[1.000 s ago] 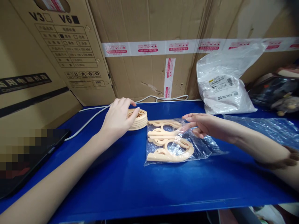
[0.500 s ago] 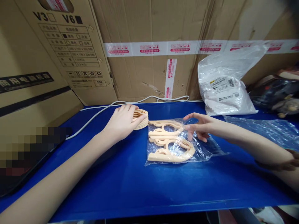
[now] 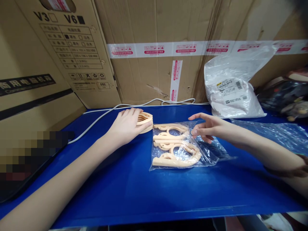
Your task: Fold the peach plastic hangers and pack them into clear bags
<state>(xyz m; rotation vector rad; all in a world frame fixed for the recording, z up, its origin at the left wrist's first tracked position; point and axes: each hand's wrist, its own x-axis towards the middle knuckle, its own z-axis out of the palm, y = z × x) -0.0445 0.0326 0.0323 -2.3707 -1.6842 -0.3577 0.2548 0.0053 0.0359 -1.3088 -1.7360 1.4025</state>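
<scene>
My left hand [image 3: 126, 125] is wrapped round a small stack of peach plastic folding hangers [image 3: 145, 120] at the back of the blue table [image 3: 134, 186]; the stack tilts up on its left side. Just right of it lies a clear plastic bag [image 3: 183, 147] with more peach hangers [image 3: 174, 149] inside. My right hand [image 3: 208, 128] hovers over the bag's upper right part, fingers spread and slightly curled, holding nothing.
Large cardboard boxes [image 3: 156, 51] wall off the back and left. A white cable [image 3: 101, 117] runs along the table's rear. A white filled bag [image 3: 232, 93] stands back right, crinkled clear plastic [image 3: 271, 131] lies at the right, and a dark flat device [image 3: 24, 160] sits at the left edge.
My left hand has closed over the hanger stack and tipped it up. My right hand has lifted slightly off the bag and spread its fingers.
</scene>
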